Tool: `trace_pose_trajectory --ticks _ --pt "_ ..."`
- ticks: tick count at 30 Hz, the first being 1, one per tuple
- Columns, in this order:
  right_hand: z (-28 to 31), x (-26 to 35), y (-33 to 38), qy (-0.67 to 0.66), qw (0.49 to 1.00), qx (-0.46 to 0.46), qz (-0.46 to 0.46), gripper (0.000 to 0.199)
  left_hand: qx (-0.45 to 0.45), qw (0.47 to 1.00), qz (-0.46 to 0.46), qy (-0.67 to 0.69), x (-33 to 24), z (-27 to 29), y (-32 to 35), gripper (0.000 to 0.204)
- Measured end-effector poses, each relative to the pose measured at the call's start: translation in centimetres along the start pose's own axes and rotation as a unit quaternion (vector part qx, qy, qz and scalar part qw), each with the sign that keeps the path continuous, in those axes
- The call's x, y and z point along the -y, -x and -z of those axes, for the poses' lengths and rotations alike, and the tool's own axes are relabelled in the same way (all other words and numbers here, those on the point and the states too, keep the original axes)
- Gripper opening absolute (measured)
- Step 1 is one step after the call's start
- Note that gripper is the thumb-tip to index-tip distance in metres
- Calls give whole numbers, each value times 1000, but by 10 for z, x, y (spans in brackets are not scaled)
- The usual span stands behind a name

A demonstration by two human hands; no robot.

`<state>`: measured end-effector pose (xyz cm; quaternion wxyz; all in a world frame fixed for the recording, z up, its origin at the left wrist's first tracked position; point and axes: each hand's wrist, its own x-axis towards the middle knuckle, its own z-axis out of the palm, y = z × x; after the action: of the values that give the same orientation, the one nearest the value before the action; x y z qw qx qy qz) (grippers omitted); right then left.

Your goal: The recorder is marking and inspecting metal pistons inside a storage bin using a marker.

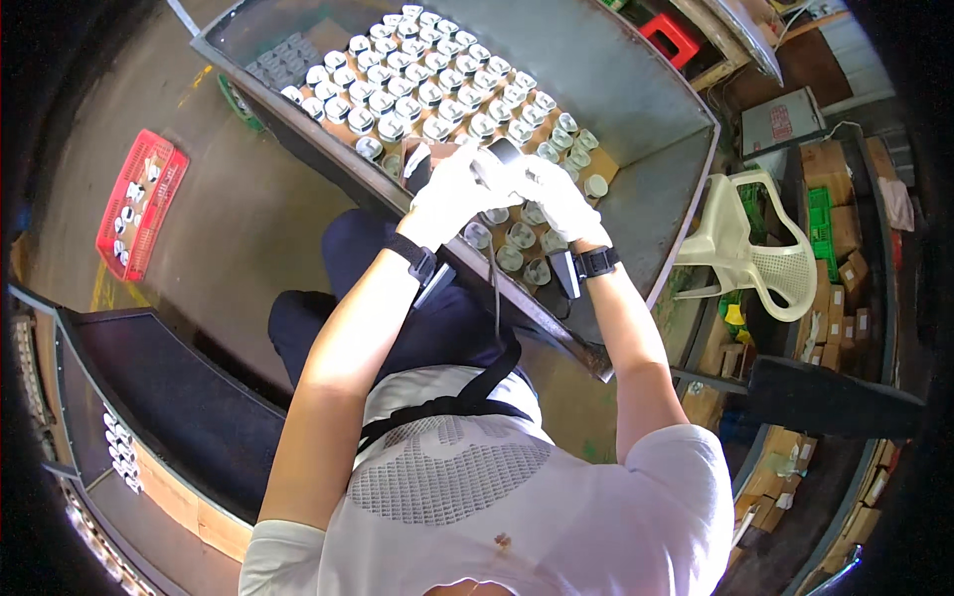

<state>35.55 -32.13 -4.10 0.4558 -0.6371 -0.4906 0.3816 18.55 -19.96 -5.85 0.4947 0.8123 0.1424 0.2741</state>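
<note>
Both my hands wear white gloves and meet over the near edge of a metal-walled bench (656,159). Between them is a shiny metal piston (487,167) with a dark patch beside it, partly hidden by the fingers. My left hand (452,194) closes round its left side. From the right, my right hand (558,197) grips it with bent fingers. Rows of similar silver pistons with dark bands (429,94) stand on brown board beyond my hands. Several more pistons (520,235) stand below my hands, near the bench's front edge.
A red plastic crate (142,204) with several pistons lies on the floor at left. A dark bench (159,387) stands at lower left. On the right are a cream plastic chair (740,243) and shelves with cardboard boxes (830,318). A red stool (670,40) is behind the bench.
</note>
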Motion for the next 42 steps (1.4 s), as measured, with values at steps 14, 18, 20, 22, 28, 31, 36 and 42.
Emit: trace_pose_trajectory --ticks 14,18,20,22,28,31,36,42 --pt "-3 -1 3 20 1000 -23 -3 31 13 965 75 250 26 -12 -5 75" --pt "-2 4 12 -29 998 -57 -20 29 2 992 55 117 12 -8 -5 81" --pt "-1 12 14 -6 998 -56 -2 29 24 975 100 195 6 -6 -7 86" --pt "2 10 14 76 994 -58 52 28 12 983 90 161 10 -7 -8 92" --pt "5 9 12 129 987 -66 64 23 28 989 91 110 -2 -2 -8 94" --pt "4 24 8 69 996 -53 5 25 32 985 89 141 -9 -1 -6 79" --pt "8 30 1 -98 984 -71 -132 28 69 958 98 262 4 -6 -4 68" --pt "20 14 -1 -77 990 -110 -53 33 53 978 93 178 -12 -2 -5 55"
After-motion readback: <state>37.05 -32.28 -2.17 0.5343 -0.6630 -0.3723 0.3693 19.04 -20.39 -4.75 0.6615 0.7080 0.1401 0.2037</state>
